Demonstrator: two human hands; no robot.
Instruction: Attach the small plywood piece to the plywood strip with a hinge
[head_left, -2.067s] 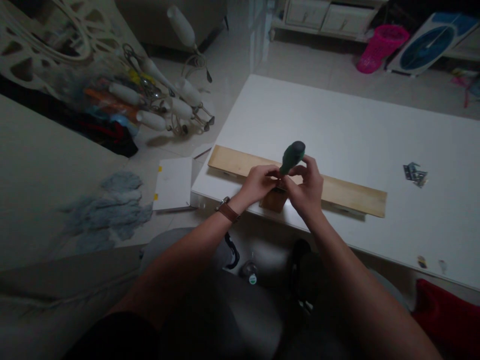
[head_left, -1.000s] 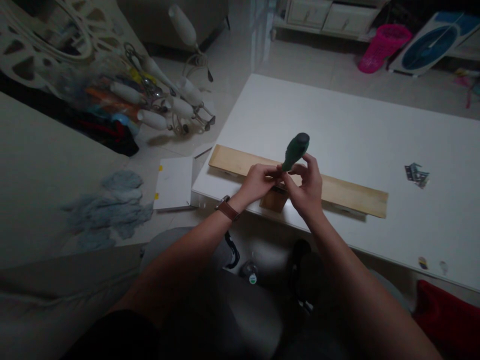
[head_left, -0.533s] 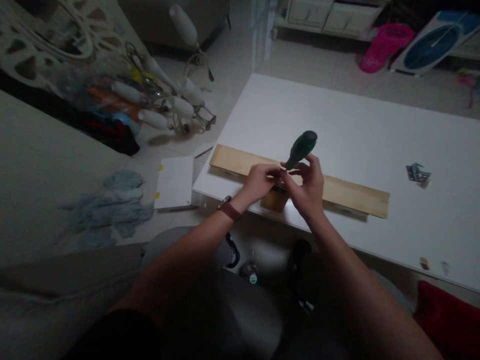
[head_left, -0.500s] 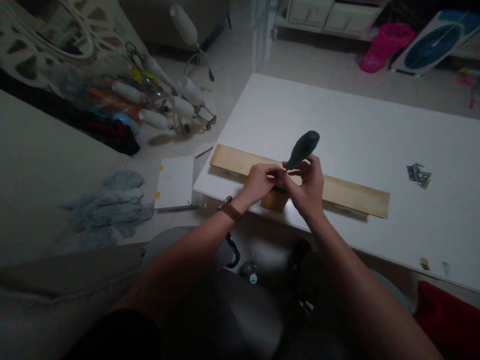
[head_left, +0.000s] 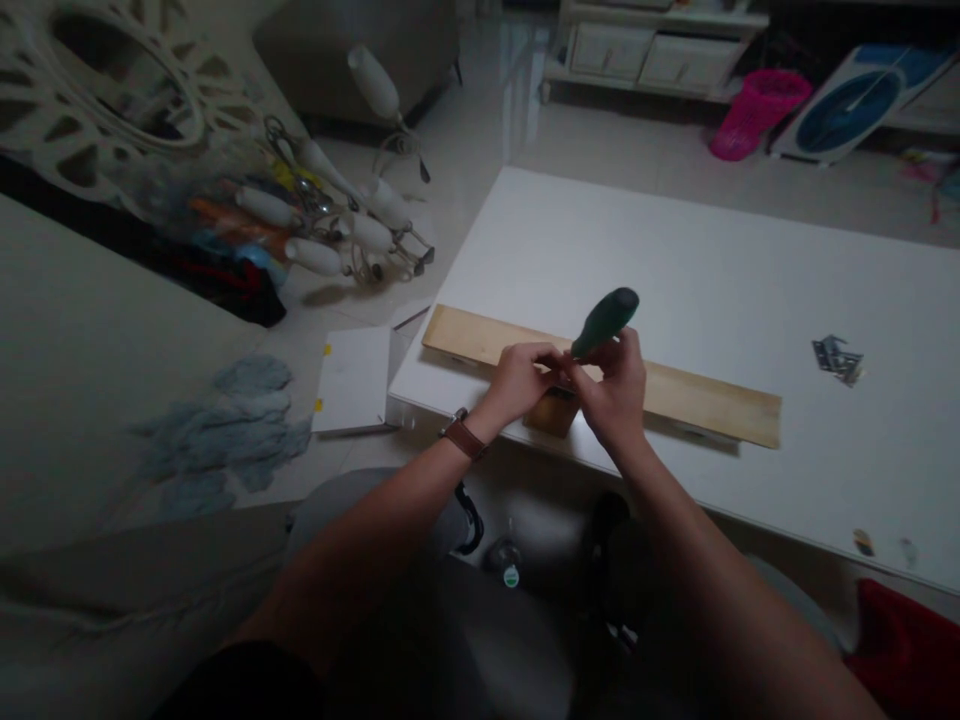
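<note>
Head view, centre: right hand [head_left: 619, 395] gripped green screwdriver [head_left: 606, 320] tilted over plank [head_left: 697, 395], left hand [head_left: 521, 380] pinched at its tip above small block [head_left: 551, 415], apparently seating it; next needed a steady, square tip.

Home living room, white coffee table [head_left: 675, 250], sofa [head_left: 67, 400], drawer cabinet [head_left: 645, 50], tiled floor [head_left: 480, 130]

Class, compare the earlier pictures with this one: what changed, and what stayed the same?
The green screwdriver, gripped by the right hand, tipped further rightward. Nothing was taken or released. The left hand stays pinched at its tip; the wooden plank and small block are unmoved.
</note>
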